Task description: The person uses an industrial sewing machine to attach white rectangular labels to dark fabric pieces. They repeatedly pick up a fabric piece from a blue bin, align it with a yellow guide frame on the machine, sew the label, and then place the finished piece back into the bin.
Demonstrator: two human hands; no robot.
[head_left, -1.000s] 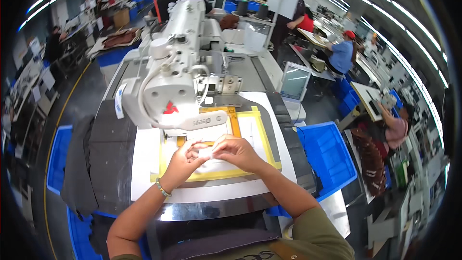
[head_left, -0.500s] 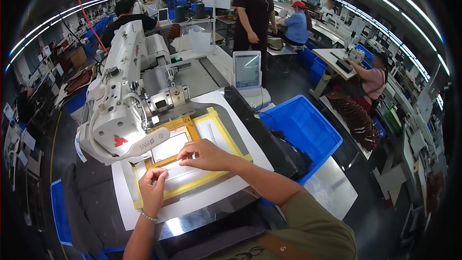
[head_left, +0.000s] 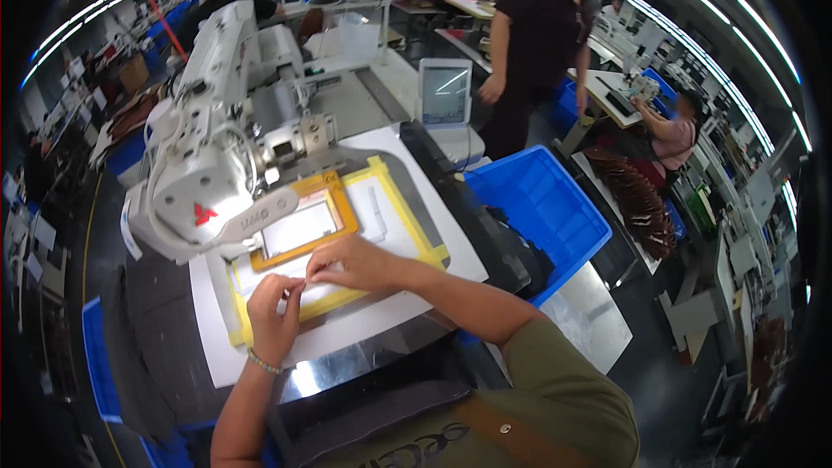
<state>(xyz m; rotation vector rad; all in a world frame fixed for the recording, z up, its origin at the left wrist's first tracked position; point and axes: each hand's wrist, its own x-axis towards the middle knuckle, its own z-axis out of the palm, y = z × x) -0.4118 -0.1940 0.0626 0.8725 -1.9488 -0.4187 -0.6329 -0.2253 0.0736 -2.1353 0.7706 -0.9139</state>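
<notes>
Below centre, left hand [head_left: 275, 312] and right hand [head_left: 354, 262] are pinched closed; on what, I cannot tell. Machine [head_left: 198, 178] at left bears red logo [head_left: 204, 214]; shirt [head_left: 559, 390] at bottom, dark letters [head_left: 427, 447].

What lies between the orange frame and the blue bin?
In the head view: yellow tape, a grey margin, white paper, then the black tabletop.

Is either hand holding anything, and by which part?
Cannot be told: the bare left hand and bare right hand are close together, but anything pinched there is too small to make out.
</notes>
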